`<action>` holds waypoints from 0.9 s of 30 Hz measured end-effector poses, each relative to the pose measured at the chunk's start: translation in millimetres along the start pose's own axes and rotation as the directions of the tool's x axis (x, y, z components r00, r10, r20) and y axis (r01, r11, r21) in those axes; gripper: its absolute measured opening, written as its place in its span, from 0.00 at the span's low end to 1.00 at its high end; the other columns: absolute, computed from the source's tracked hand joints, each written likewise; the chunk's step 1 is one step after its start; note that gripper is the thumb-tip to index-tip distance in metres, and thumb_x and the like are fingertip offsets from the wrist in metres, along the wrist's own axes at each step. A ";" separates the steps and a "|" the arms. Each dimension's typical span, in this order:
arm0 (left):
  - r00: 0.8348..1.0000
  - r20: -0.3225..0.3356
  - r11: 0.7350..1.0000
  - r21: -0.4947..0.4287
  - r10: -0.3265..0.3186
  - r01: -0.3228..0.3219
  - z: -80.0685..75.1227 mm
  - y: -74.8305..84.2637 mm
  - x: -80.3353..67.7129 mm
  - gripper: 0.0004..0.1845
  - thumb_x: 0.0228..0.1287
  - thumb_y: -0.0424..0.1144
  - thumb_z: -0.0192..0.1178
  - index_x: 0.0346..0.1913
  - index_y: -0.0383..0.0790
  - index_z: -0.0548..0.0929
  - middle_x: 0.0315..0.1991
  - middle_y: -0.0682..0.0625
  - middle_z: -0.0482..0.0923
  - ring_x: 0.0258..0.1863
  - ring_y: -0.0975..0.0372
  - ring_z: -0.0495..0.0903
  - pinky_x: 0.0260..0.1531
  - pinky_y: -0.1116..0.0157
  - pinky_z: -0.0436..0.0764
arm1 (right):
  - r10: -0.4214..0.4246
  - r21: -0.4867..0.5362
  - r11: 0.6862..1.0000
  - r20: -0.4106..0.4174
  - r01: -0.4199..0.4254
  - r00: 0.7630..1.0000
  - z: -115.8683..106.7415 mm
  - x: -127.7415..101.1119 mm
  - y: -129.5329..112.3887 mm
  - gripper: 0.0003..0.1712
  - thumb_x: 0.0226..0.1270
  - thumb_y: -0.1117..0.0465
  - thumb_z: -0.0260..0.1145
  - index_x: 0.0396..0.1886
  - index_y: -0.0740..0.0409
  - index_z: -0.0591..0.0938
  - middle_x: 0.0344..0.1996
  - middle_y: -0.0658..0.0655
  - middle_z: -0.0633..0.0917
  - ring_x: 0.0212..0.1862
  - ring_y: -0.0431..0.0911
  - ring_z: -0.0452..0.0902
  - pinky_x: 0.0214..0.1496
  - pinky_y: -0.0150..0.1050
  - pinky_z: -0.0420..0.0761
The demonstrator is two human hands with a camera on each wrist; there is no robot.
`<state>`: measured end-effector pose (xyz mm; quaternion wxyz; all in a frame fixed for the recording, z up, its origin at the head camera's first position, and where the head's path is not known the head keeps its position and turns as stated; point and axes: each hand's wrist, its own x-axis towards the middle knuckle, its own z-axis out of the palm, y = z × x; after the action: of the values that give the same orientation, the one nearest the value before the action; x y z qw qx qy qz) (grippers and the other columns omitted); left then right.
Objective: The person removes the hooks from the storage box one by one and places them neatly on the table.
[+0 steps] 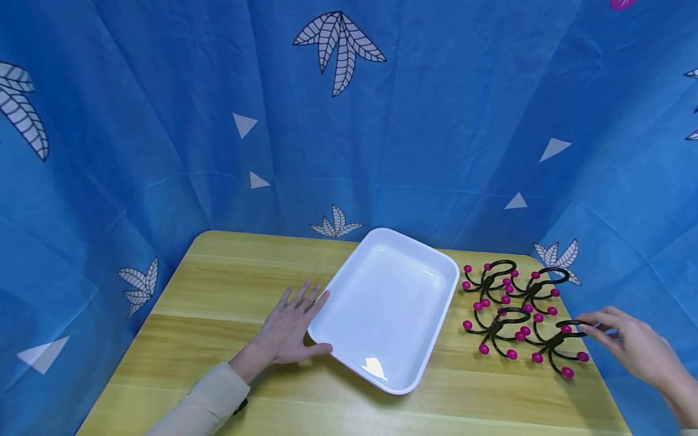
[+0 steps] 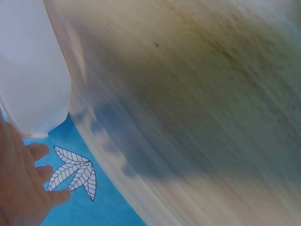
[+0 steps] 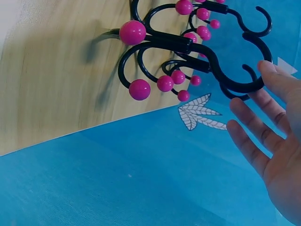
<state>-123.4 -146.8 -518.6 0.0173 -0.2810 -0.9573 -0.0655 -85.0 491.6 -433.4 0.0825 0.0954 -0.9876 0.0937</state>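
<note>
A white rectangular tray point(image 1: 387, 297) lies at an angle in the middle of a yellow wooden table point(image 1: 218, 284). My left hand point(image 1: 291, 327) rests flat on the table, its thumb against the tray's near left corner; in the left wrist view the hand point(image 2: 19, 179) shows beside the tray point(image 2: 28, 70). Right of the tray lie several black hook hangers with pink ball tips point(image 1: 498, 330). My right hand point(image 1: 632, 342) reaches with straight fingers to the top loop of the nearest hanger point(image 1: 556, 348). In the right wrist view its fingertips point(image 3: 268, 70) touch that hanger's loop point(image 3: 175, 43).
Blue cloth with white leaf and triangle prints point(image 1: 349, 121) hangs close around the back and both sides of the table. The hangers lie near the table's right edge point(image 1: 594, 363). Bare wood shows left of the tray and along the front.
</note>
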 end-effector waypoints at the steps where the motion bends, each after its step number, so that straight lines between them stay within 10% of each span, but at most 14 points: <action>1: 1.000 -0.001 1.000 -0.004 0.001 -0.001 -0.1 0.0 0.0 0.60 0.63 0.82 0.50 0.87 0.49 0.48 0.87 0.44 0.51 0.88 0.46 0.48 0.83 0.35 0.55 | -0.003 -0.002 1.000 -0.003 0.003 1.000 0.4 0.2 0.5 0.05 0.72 0.64 0.71 0.43 0.59 0.91 0.35 0.57 0.86 0.25 0.27 0.73 0.22 0.31 0.76; 15: 1.000 0.029 1.000 0.008 -0.012 0.011 0.4 -0.4 1.2 0.60 0.62 0.83 0.49 0.87 0.51 0.45 0.87 0.45 0.49 0.88 0.48 0.45 0.85 0.37 0.52 | -0.006 0.015 1.000 -0.017 0.006 1.000 2.3 3.9 1.7 0.06 0.72 0.64 0.71 0.44 0.60 0.91 0.36 0.58 0.86 0.27 0.30 0.75 0.25 0.38 0.82; 27: 1.000 0.027 1.000 0.020 -0.006 0.006 -0.9 -0.8 1.2 0.60 0.62 0.83 0.49 0.87 0.50 0.46 0.87 0.45 0.49 0.88 0.48 0.46 0.84 0.37 0.53 | 0.074 0.037 0.997 0.017 -0.074 0.997 -7.2 5.3 -10.2 0.21 0.74 0.53 0.71 0.55 0.65 0.87 0.45 0.73 0.84 0.35 0.63 0.85 0.29 0.57 0.85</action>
<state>-124.9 -146.9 -517.7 0.0068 -0.2788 -0.9589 -0.0519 -87.1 482.3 -423.8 0.0696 0.0610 -0.9891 0.1145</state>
